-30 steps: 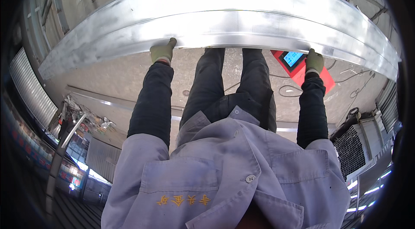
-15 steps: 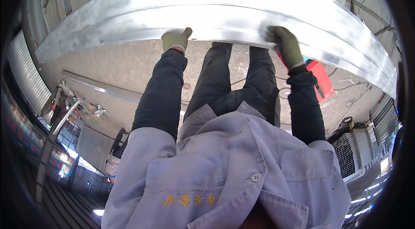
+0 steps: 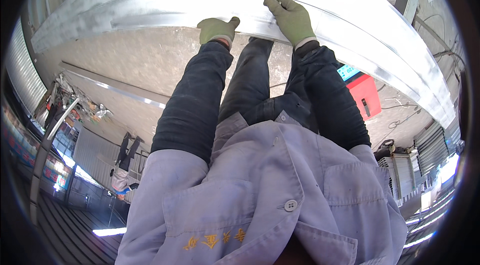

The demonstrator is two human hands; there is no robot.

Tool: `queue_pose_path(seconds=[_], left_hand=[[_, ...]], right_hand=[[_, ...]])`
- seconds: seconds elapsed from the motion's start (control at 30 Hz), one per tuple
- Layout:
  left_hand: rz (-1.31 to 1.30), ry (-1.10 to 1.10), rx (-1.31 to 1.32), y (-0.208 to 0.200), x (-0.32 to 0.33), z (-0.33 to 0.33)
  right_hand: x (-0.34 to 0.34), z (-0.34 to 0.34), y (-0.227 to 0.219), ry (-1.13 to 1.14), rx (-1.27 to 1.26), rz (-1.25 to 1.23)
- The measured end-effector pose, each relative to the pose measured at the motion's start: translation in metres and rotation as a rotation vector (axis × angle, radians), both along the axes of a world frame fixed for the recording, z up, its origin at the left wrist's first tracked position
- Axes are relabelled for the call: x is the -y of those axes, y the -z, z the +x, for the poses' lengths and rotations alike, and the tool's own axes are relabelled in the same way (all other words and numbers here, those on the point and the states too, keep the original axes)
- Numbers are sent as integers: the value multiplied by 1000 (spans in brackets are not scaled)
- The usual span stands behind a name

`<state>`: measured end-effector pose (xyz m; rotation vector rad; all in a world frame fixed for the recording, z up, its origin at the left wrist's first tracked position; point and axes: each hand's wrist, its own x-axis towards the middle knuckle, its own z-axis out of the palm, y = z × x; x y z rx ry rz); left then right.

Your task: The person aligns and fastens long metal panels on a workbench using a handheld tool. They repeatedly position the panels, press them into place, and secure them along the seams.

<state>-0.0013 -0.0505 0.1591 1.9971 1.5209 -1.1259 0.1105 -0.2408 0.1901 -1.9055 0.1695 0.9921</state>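
Observation:
A long, shiny silver metal panel (image 3: 165, 7) with lengthwise seams stretches across in front of me. My left hand (image 3: 216, 30), in a green glove, is closed on the panel's near edge with the thumb on top; its other fingers are mostly hidden. To its right, my gloved right hand (image 3: 292, 17) is over the panel near a seam. Its thumb and fingers are drawn together in a pinch; whatever they hold, if anything, is too small to make out.
A red case (image 3: 364, 96) and a blue printed item (image 3: 347, 72) are on the floor at right, with cables around. A metal bar (image 3: 115, 86) lies on the floor at left, near piled clutter (image 3: 70, 102). Another person (image 3: 121, 175) stands farther off at left.
My right hand has moved left and farther onto the panel, closer to my left hand. My left hand has shifted slightly right along the edge. The view has shifted too.

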Motion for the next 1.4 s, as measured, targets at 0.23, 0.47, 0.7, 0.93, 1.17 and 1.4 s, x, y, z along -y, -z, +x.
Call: queue_pose_path(seconds=[0.23,0.47,0.7,0.93,1.17,1.4], left_hand=[[11,20,-28,-1,6,6],[4,16,2,-2,9,11],[11,8,-5,-9,11,14],[21,65,3,4,6,10],[-17,39,3,7,5,11],[4,37,-14,18,-2,7]], right_hand=[[-21,-6,17,-113,5,-125],[-27,-12,30,-146,89,-145],[-26,-9,34,-378,154,-249],[-34,2,26,-713,300,-311],[-13,4,24,-737,372,-347],[7,7,23,-610,300,-314]])
